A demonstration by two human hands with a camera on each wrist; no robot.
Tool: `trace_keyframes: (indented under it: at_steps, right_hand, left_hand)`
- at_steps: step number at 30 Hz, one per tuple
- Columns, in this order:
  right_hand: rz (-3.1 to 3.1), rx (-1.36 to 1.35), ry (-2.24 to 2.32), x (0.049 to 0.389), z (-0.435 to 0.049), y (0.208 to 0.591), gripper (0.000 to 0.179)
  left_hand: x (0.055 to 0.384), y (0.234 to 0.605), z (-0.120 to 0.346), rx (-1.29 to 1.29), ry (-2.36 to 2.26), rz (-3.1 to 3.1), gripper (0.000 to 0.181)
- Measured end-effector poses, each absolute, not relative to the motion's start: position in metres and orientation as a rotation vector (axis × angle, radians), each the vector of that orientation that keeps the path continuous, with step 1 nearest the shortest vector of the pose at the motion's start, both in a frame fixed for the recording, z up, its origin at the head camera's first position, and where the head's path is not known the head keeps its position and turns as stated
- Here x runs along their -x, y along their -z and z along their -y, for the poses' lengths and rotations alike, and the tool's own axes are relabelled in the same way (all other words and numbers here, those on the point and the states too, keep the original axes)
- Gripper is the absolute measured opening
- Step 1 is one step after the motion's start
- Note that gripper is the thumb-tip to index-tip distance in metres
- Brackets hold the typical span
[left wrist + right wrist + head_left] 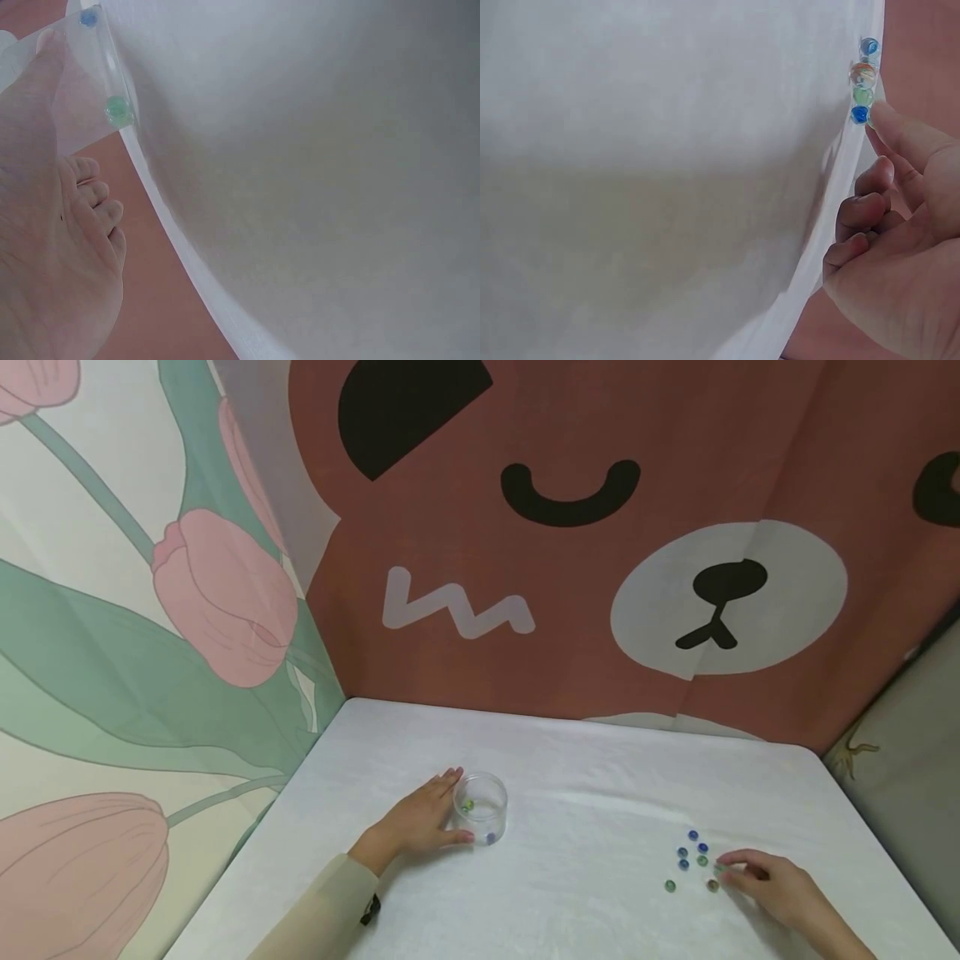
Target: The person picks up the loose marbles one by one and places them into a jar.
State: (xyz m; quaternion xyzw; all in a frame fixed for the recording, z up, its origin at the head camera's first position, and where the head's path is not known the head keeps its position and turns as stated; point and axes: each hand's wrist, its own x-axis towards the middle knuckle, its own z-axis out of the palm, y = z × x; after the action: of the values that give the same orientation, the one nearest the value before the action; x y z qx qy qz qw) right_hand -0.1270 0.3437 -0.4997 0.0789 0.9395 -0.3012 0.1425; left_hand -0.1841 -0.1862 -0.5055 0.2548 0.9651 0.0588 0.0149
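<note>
Near the table's middle, my left hand [420,814] holds a clear round container [497,814] from its left side, thumb at the front and fingers toward the back. Inside it lie a green marble [118,111] and a blue marble [89,17]. On the right, my right hand [776,883] pinches a green marble [720,867] between thumb and index finger, close over the cloth. Its other fingers [861,212] are curled toward the palm. Just left of it lie several loose glass marbles, among them a blue marble [693,835], a green marble [670,886] and a brownish marble [712,885].
A white cloth covers the table [570,893]. Behind it hangs a brown bear-print curtain [450,677], and a tulip-print curtain [225,710] runs along the left side. A dark band [371,910] is at the left wrist.
</note>
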Motion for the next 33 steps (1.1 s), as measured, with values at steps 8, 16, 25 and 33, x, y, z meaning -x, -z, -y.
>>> trace_keyframes:
  at_steps: [8,16,25,33]
  right_hand:
    - [-2.751,-0.199,0.869,0.123,-0.338,0.491,0.051]
    - [-2.824,-0.176,0.866,0.123,-0.329,0.483,0.049]
    - [-2.819,-0.119,0.938,0.121,-0.314,0.470,0.049]
    - [-2.828,-0.082,0.998,0.120,-0.301,0.463,0.044]
  left_hand:
    - [0.183,0.506,0.187,-0.802,-0.172,-3.005,0.106]
    - [0.183,0.504,0.187,-0.815,-0.169,-3.007,0.106]
    - [0.182,0.504,0.186,-0.794,-0.188,-2.992,0.106]
    - [0.183,0.503,0.185,-0.795,-0.206,-2.995,0.105]
